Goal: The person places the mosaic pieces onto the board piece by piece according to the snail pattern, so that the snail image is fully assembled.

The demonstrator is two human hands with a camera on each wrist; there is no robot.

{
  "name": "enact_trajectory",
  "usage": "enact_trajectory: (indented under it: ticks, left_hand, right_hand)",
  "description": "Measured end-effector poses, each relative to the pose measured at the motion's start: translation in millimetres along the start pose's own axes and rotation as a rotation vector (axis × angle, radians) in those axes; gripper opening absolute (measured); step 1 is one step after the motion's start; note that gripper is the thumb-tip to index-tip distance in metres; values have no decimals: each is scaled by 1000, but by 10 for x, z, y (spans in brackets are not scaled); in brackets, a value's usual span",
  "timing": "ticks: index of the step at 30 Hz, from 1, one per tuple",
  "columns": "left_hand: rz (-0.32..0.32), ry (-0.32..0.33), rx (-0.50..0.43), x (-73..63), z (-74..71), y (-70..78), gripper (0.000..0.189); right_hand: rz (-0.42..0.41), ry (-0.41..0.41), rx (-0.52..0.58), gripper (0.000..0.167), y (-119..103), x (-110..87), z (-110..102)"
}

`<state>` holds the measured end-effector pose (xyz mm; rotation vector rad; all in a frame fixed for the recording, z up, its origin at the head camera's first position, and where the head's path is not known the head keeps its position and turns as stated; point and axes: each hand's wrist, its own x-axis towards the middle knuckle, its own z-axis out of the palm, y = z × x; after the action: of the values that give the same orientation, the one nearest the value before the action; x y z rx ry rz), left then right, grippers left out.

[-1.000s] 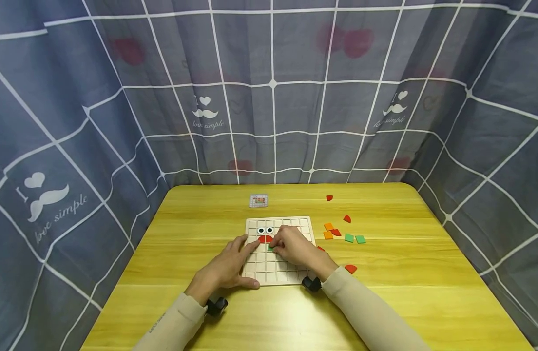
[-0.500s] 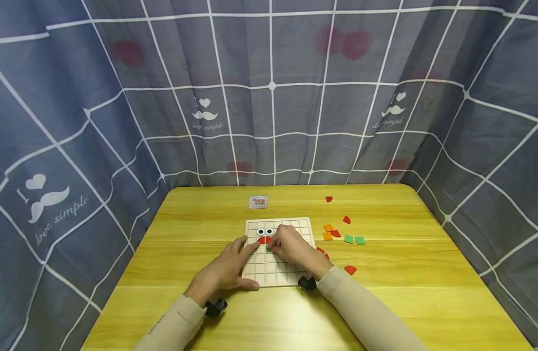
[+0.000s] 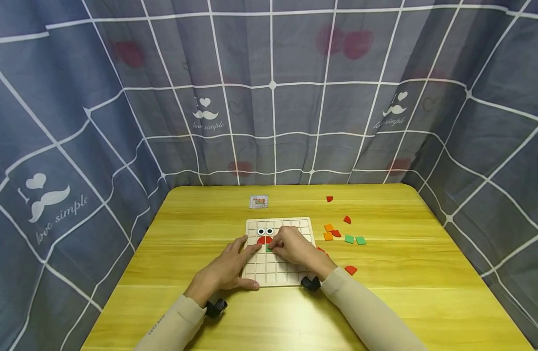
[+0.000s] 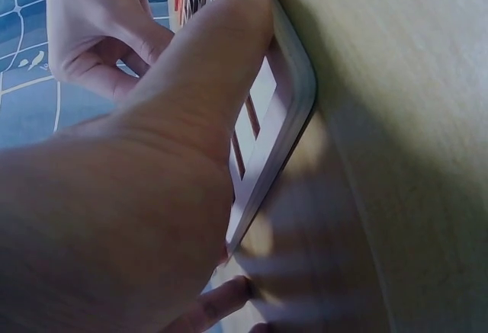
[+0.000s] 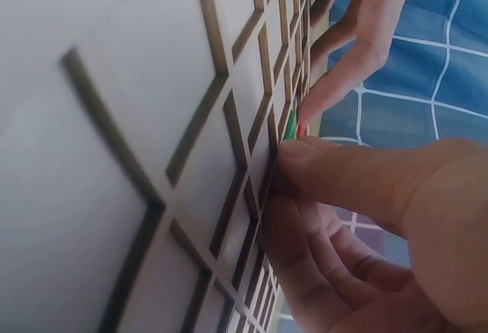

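Note:
A pale wooden grid board (image 3: 275,278) lies on the table between both hands. My left hand (image 3: 227,265) rests on its left side, fingers spread, the thumb at the near corner and the index finger beside two red quarter-round pieces (image 3: 261,240). Above those pieces sit two round eye pieces (image 3: 265,231). With curled fingers my right hand (image 3: 293,246) pinches a green square tile (image 3: 269,248) at a cell just below the red pieces. In the right wrist view, the thumb partly hides this green tile (image 5: 290,125).
Right of the board lie orange squares (image 3: 328,236), two green squares (image 3: 360,240) and several red quarter-round pieces (image 3: 350,269). A small picture card (image 3: 258,201) lies beyond the board. A grid-patterned curtain (image 3: 273,112) encloses the table's back and sides.
My right hand has shifted very slightly, and the green tile now lies closer under the red pieces. The left hand stays in place on the board.

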<state>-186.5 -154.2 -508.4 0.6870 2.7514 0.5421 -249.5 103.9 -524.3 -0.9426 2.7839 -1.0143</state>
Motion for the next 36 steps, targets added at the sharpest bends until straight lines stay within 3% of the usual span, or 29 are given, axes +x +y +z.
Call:
enact_trajectory:
  ticks: [16, 26, 36]
  left_hand:
    - [3, 5, 1, 9, 27, 3, 104]
    - [0, 1, -4, 9, 31, 1, 103]
    - [-3, 3, -3, 8, 15, 3, 104]
  right_hand:
    - [-37, 5, -58, 10, 177, -228, -155]
    - [78, 23, -29, 11, 408, -443, -344]
    - [152, 125, -54, 13, 722, -625, -643]
